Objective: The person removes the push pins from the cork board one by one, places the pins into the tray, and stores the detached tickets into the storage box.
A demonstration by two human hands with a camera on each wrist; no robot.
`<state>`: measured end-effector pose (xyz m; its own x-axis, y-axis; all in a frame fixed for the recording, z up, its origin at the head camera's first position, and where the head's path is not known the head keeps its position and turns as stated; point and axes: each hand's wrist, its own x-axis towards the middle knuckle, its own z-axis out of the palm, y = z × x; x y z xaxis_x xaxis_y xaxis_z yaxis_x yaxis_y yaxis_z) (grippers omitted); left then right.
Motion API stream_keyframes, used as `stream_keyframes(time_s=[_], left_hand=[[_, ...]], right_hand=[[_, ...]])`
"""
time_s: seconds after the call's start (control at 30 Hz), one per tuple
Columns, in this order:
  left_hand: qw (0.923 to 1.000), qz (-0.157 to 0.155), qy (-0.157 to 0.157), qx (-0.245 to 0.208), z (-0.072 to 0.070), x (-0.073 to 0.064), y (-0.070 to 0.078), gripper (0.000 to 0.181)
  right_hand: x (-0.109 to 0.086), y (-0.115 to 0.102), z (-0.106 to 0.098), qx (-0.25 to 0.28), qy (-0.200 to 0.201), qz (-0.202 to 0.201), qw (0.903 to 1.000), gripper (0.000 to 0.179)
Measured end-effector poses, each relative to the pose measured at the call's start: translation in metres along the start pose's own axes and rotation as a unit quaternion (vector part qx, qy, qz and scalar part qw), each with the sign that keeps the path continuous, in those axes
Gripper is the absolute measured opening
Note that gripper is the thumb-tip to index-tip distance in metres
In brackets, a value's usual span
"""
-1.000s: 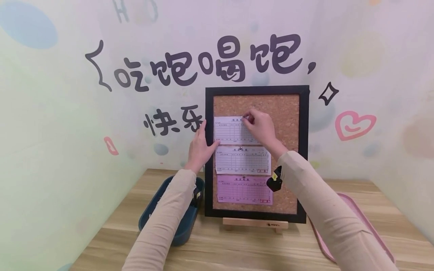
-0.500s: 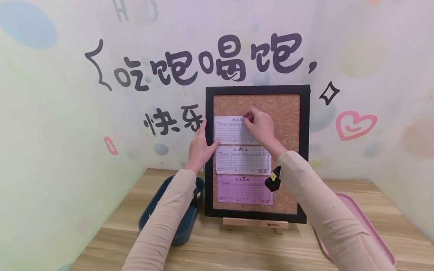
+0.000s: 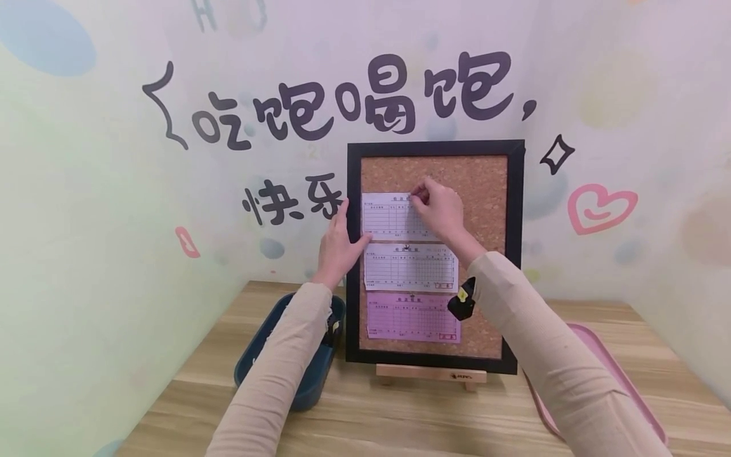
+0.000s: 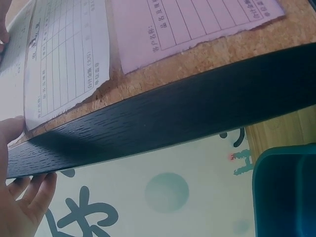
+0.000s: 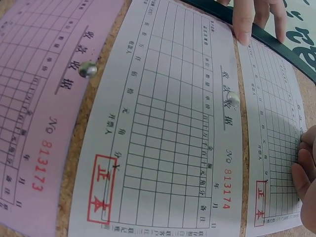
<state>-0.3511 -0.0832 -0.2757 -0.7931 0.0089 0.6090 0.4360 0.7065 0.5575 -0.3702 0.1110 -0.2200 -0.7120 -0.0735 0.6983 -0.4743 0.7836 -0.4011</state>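
A cork board (image 3: 480, 209) in a black frame stands upright, with three receipt slips on it. The middle white slip (image 3: 411, 270) and the lower pink slip (image 3: 414, 320) each carry a round silver push pin (image 5: 88, 69) at the top. My right hand (image 3: 440, 208) pinches a small push pin at the top edge of the upper white slip (image 3: 379, 216); its fingers mostly hide the pin. On the frame's left side my left hand (image 3: 337, 247) grips the board, thumb (image 4: 12, 129) on the front by the slips and fingers (image 4: 42, 195) against the outer side.
A small wooden easel (image 3: 431, 374) bears the board on the wood-grain table (image 3: 400, 425). To the left sits a deep blue tray (image 3: 311, 397), partly behind the left sleeve. A pink tray (image 3: 605, 355) lies at right, partly under the right forearm. A printed wall (image 3: 114, 222) stands behind.
The head view has tilted slightly, so the board sits a little higher in it. Both hands keep their places on the board and upper slip.
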Motion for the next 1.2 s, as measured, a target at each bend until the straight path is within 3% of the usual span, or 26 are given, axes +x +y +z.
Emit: stream_keyframes(time_s=[0.33,0.67,1.2], left_hand=[[1.0,-0.001,0.001,-0.001,0.002,0.0,0.001,0.079],[1.0,-0.004,-0.003,0.002,-0.002,0.0,0.0,0.079],[0.9999,-0.003,0.0,-0.014,-0.001,0.0,0.001,0.079]], right_hand=[[-0.001,-0.002,-0.003,-0.013,-0.011,0.009,0.9998,0.012],[0.003,-0.008,-0.009,-0.029,-0.048,0.016,0.9983,0.013],[0.006,-0.004,-0.014,0.001,-0.062,0.02,0.9979,0.014]])
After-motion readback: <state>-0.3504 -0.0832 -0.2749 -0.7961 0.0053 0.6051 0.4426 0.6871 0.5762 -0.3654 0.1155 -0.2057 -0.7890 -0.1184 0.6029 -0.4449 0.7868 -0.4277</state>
